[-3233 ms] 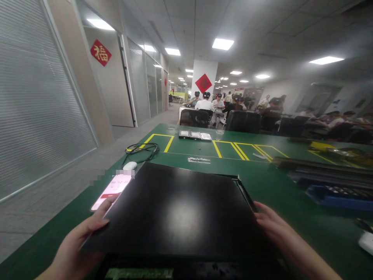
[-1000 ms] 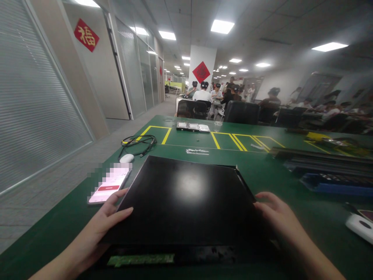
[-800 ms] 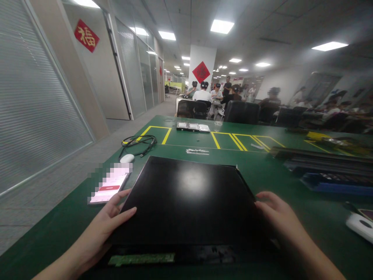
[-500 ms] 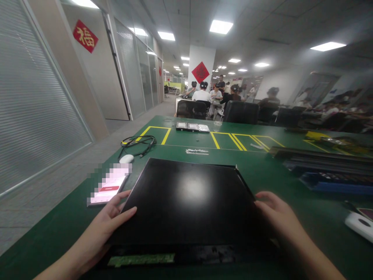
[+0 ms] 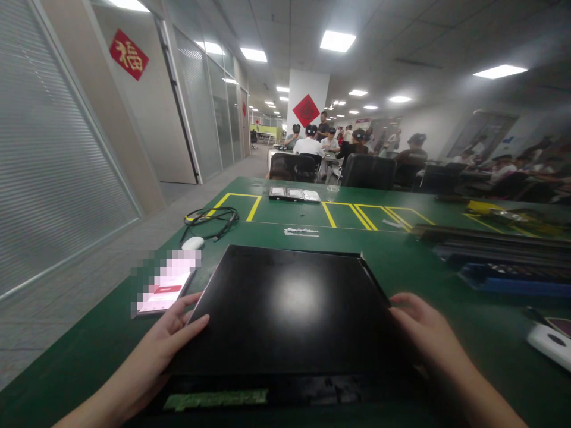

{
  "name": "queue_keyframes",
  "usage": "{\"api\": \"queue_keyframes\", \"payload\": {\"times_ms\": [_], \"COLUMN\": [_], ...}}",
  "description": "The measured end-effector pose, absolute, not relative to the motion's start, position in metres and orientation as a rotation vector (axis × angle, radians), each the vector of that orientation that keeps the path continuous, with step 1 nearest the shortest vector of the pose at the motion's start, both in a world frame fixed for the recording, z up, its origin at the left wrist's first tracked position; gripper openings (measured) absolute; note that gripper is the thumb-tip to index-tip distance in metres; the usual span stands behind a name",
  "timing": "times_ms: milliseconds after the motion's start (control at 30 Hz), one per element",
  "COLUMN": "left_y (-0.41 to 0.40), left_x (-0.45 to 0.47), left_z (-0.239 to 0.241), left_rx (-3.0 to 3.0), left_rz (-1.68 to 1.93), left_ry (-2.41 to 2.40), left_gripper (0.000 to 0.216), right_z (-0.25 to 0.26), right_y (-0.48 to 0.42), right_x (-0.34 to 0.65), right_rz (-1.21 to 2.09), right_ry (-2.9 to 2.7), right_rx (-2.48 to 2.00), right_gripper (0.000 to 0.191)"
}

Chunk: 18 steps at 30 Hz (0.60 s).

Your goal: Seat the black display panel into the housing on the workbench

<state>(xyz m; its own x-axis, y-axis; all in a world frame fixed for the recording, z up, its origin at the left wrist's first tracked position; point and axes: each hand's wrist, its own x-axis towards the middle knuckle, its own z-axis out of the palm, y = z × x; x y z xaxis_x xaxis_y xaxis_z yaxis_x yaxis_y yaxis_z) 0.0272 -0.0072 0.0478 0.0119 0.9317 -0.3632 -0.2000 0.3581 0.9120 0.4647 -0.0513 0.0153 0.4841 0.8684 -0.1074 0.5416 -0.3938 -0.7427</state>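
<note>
A flat black rectangular panel (image 5: 259, 309) with a smooth, shiny face lies in front of me, its far edge tilted slightly up the view. A strip with a green band (image 5: 218, 398) runs along its near edge. My left hand (image 5: 172, 333) grips the left edge, thumb on top and fingers at the side. At the opposite edge my right hand (image 5: 422, 324) is closed on the side, with part of its fingers hidden by the panel. Whether the panel rests on the table or is held just above it cannot be told.
On the green table (image 5: 89, 356) are a phone (image 5: 169, 288), a white mouse (image 5: 193, 244), a coiled black cable (image 5: 214, 223) and several hard drives (image 5: 294, 194). Long dark and blue parts (image 5: 513, 279) and a white device (image 5: 551, 345) lie to the right. People sit beyond.
The panel's far edge has dipped very slightly in view. Both hands keep their places on its sides. In the background, a standing person has shifted left.
</note>
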Motion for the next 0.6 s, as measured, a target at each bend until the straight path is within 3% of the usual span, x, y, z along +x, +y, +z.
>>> {"api": "queue_keyframes", "payload": {"times_ms": [367, 600], "left_y": [-0.007, -0.003], "left_x": [0.025, 0.019], "left_z": [0.058, 0.049], "left_rx": [0.653, 0.625], "left_rz": [0.994, 1.009], "left_ry": [1.36, 1.244], "left_gripper": [0.086, 0.083], "right_z": [0.024, 0.026], "right_y": [-0.053, -0.054], "right_x": [0.456, 0.456], "right_rz": [0.627, 0.608], "right_ry": [-1.181, -1.216], "right_rx": [-2.117, -2.129], "right_gripper": [0.032, 0.031]}}
